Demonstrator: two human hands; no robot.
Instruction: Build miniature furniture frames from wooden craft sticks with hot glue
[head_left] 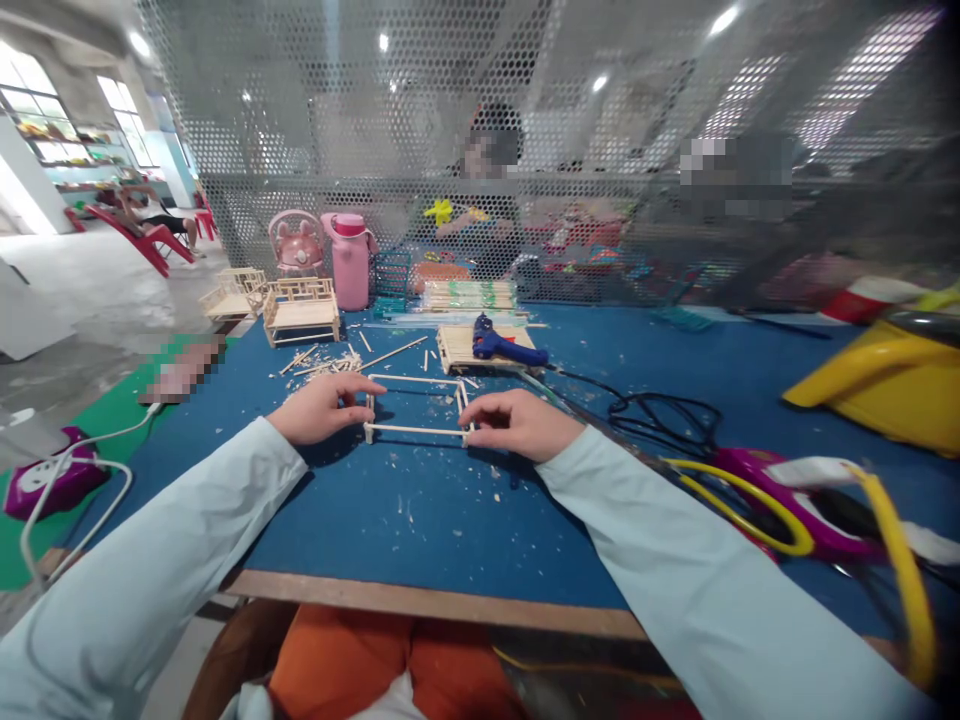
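A small rectangular frame of thin wooden sticks (pixel 418 431) stands on the blue tabletop on short legs. At its left end, my left hand (pixel 324 407) grips the side between thumb and fingers. Opposite it, my right hand (pixel 523 422) pinches the right end, its fingertips partly covering the corner. Just behind the frame lies a blue glue gun (pixel 504 345), resting on a slatted wooden stick panel (pixel 455 352). Loose stick pieces (pixel 341 362) are piled beyond my left hand.
Two miniature stick beds (pixel 302 310) (pixel 236 295) stand at the back left, near a pink flask (pixel 349 262). Bundled sticks (pixel 469 295) lie before a perforated metal screen (pixel 600 230). Black cable (pixel 667 415), a purple power strip (pixel 795 500) and a yellow container (pixel 892 375) occupy the right.
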